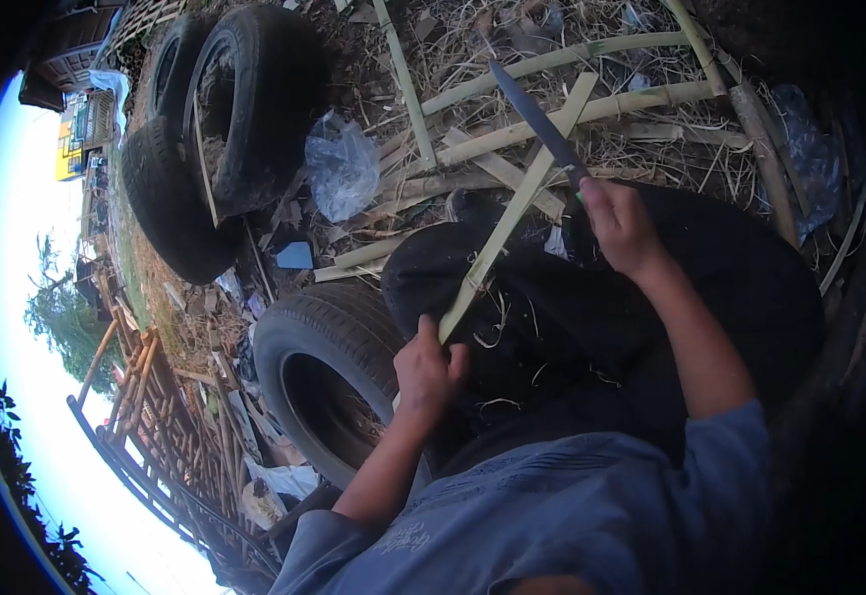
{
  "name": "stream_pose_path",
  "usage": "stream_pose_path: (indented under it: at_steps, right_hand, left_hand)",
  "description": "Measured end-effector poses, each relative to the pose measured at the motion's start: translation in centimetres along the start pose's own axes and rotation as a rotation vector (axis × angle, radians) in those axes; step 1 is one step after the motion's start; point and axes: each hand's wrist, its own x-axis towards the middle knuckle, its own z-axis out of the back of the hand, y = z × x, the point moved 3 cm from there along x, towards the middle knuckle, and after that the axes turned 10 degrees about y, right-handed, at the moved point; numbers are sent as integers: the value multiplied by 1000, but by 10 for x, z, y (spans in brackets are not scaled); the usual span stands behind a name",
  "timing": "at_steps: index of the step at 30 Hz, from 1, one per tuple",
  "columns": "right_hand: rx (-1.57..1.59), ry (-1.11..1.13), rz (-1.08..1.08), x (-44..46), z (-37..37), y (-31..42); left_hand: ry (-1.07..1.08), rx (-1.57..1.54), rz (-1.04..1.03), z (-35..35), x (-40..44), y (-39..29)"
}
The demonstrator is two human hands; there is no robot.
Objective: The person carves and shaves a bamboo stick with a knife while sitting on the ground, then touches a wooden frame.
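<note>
- Strip of pale green, bamboo-like material runs slantwise from the lap, its far end above the littered ground.
- Left hand closed round the strip's near end, fingers curled.
- Right hand wrapped round the handle of a knife; long dark blade points away from the body.
- Blade crosses the strip toward its far end; cannot tell whether the two touch.
- Thin curled shavings lie on the dark trousers, beneath and beside the strip.
- One tyre lies just beside the left forearm; more tyres stand grouped farther off.
- Clear plastic bag rests near those tyres, long pale poles on the ground beyond the knees.
</note>
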Motion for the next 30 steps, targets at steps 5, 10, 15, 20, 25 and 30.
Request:
stream_pose_path:
  at_steps: [5, 10, 15, 20, 25, 30]
  right_hand:
    - [-211, 72, 162, -29, -56, -2]
    - [-78, 62, 80, -13, -25, 13]
    - [-142, 165, 131, -31, -50, 15]
    - [99, 15, -7, -25, -27, 8]
    - [-195, 161, 174, -35, -51, 11]
    - [123, 242, 176, -36, -63, 2]
  left_hand:
    - [-18, 10, -28, -1, 2, 1]
    - [13, -29, 1, 1, 1, 0]
    - [48, -47, 26, 4, 2, -1]
    - [33, -53, -4, 5, 2, -1]
    - [-2, -29, -9, 3, -1, 1]
    - [-8, -4, -12, 4, 0, -3]
